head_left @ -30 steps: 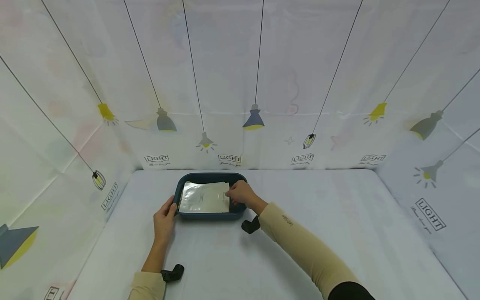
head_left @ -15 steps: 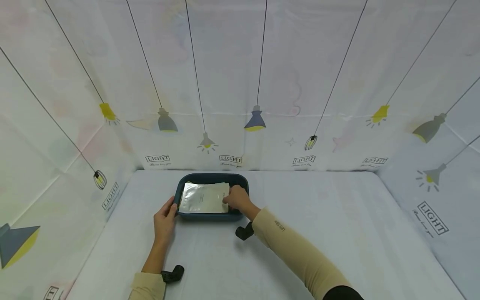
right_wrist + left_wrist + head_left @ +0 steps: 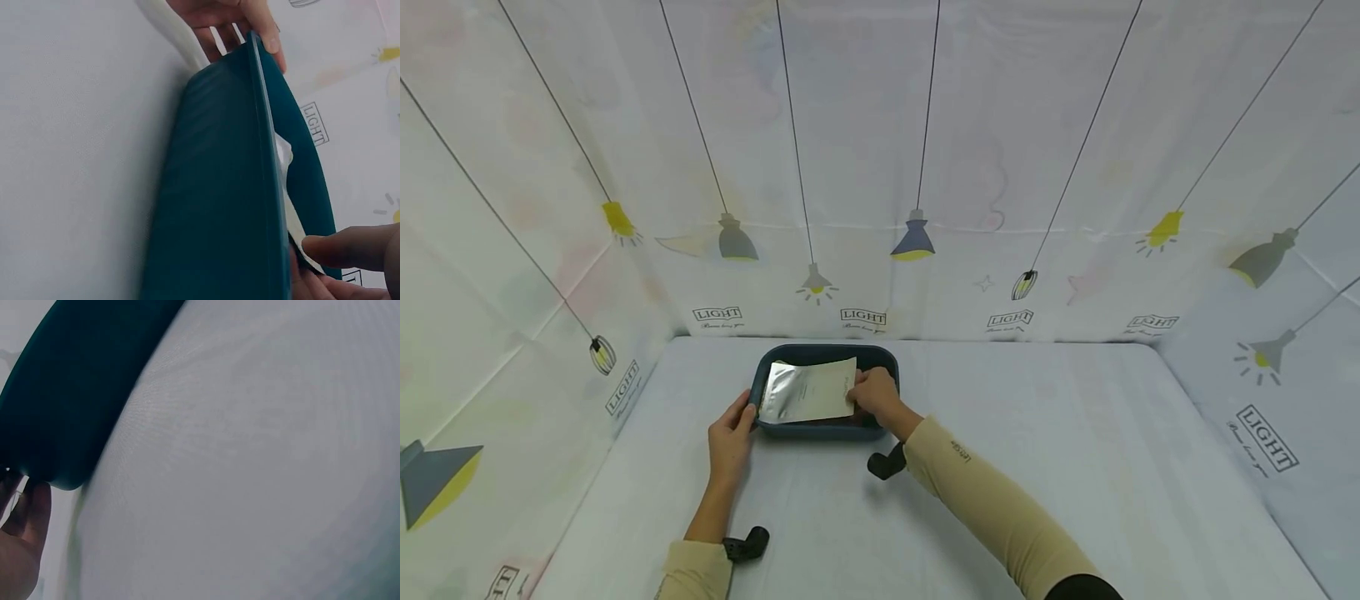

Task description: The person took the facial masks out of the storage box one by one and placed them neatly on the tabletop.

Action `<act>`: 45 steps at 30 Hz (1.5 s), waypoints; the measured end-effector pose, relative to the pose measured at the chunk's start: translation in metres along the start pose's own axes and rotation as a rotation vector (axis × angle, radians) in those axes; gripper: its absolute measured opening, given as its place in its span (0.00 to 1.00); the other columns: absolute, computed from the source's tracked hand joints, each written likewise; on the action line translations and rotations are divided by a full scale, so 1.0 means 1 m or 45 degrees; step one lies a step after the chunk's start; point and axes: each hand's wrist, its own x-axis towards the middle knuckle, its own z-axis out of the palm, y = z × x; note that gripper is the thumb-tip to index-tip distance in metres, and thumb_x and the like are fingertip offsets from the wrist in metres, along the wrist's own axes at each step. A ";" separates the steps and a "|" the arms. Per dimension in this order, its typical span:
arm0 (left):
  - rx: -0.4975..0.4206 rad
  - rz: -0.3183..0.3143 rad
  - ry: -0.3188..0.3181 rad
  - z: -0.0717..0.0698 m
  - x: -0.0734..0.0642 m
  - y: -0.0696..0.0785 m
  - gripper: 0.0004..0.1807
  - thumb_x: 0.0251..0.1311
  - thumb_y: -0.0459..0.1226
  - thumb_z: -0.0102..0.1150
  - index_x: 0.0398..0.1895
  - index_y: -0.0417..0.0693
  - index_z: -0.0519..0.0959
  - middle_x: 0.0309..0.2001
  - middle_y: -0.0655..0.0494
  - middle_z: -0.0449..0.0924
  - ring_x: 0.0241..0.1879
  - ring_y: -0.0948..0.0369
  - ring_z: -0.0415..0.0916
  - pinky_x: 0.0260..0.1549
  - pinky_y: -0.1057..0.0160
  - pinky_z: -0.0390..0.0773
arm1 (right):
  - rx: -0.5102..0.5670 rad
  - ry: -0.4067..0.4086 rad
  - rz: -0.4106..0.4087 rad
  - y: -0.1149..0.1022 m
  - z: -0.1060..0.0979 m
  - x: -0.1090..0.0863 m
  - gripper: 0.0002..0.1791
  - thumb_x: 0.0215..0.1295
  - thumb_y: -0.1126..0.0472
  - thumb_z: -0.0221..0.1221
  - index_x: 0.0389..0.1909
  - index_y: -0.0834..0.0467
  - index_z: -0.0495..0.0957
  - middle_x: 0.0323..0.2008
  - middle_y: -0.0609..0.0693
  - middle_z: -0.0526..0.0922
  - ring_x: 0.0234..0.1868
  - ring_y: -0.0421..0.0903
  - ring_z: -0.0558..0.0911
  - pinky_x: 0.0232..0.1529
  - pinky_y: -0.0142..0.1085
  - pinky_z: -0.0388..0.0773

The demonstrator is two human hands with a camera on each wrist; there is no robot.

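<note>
A dark teal rectangular tray [image 3: 831,432] stands near the far edge of the table. My left hand [image 3: 730,446] grips its left end, with the thumb at the rim; the left wrist view shows those fingers [image 3: 39,515] against the tray's end. Inside lies a flat cream-and-silver foil pouch [image 3: 812,392] with small print. My right hand [image 3: 878,397] pinches the pouch's right edge, which is tilted up. In the right wrist view, the thumb [image 3: 337,249] presses on the pouch from above and the fingers are partly hidden by the tray wall.
Beneath the tray is a white-covered table [image 3: 1075,450]. A white backdrop [image 3: 985,125] printed with hanging lamps rises behind and at both sides. Something dark reddish shows under the pouch, too small to tell. A black wrist device [image 3: 747,545] sits on my left wrist.
The pouch's right side has lifted and turned slightly, uncovering more of the tray's front inside. My right hand has shifted a little left, then pinched the pouch's edge. My left hand stays put.
</note>
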 end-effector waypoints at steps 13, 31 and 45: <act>-0.046 -0.054 -0.002 -0.002 0.001 -0.005 0.21 0.65 0.37 0.47 0.61 0.42 0.67 0.60 0.45 0.69 0.55 0.49 0.70 0.36 0.79 0.77 | 0.252 -0.005 -0.098 -0.006 -0.011 -0.008 0.13 0.51 0.72 0.58 0.40 0.68 0.78 0.38 0.61 0.81 0.28 0.47 0.83 0.27 0.38 0.82; 0.060 -0.014 0.009 -0.001 0.008 -0.021 0.23 0.64 0.45 0.46 0.61 0.50 0.68 0.61 0.53 0.68 0.56 0.57 0.71 0.38 0.79 0.76 | 0.359 -0.054 -0.091 -0.011 -0.065 -0.007 0.15 0.53 0.70 0.59 0.44 0.65 0.78 0.42 0.60 0.80 0.29 0.43 0.83 0.35 0.39 0.83; 0.033 -0.035 0.007 0.000 0.008 -0.023 0.23 0.64 0.47 0.47 0.61 0.51 0.67 0.62 0.55 0.68 0.57 0.57 0.71 0.40 0.78 0.77 | 0.391 -0.063 -0.072 -0.003 -0.123 -0.009 0.20 0.56 0.68 0.58 0.51 0.65 0.73 0.49 0.61 0.77 0.35 0.45 0.84 0.40 0.39 0.82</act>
